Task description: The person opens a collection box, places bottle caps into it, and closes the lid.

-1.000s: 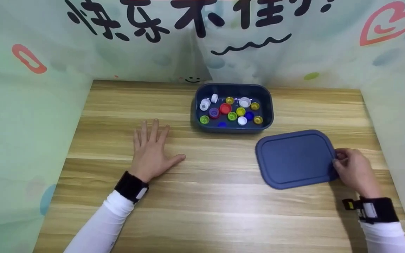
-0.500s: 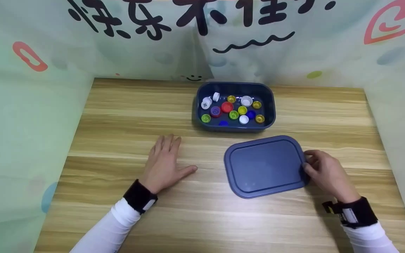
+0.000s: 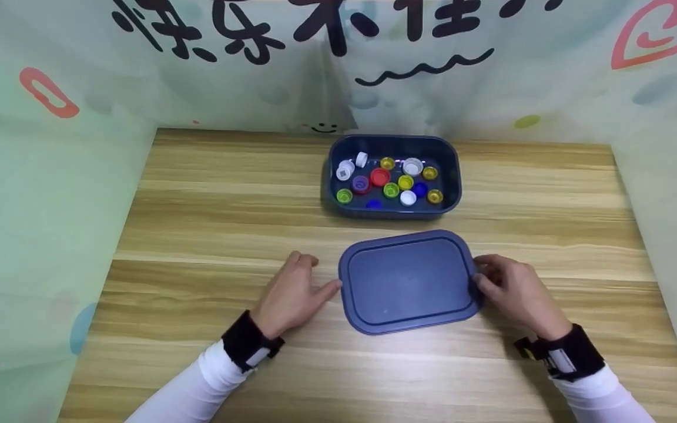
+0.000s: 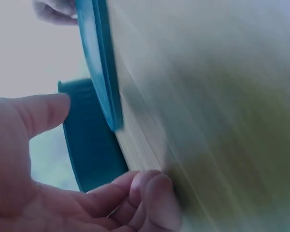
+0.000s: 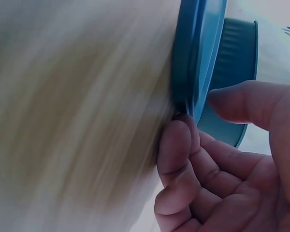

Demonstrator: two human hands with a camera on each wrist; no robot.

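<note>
A flat dark-blue lid [image 3: 409, 282] lies on the wooden table, just in front of an open dark-blue box [image 3: 453, 170] holding several coloured bottle caps [image 3: 381, 177]. My right hand [image 3: 482, 275] pinches the lid's right edge; the right wrist view shows the thumb above the lid [image 5: 198, 53] and the fingers [image 5: 176, 145] under its rim. My left hand [image 3: 321, 273] rests on the table at the lid's left side, fingers curled on the wood. Its thumb [image 4: 43, 113] points at the lid [image 4: 99, 63] with a small gap between them.
The wooden table [image 3: 209, 223] is walled on three sides by a pale printed backdrop [image 3: 50, 176]. The box stands near the back edge at centre. Bare wood stretches left, right and in front of the lid.
My right hand has slid the lid leftward from the right side to the centre, in front of the box. My left hand has moved right towards it and curled its fingers.
</note>
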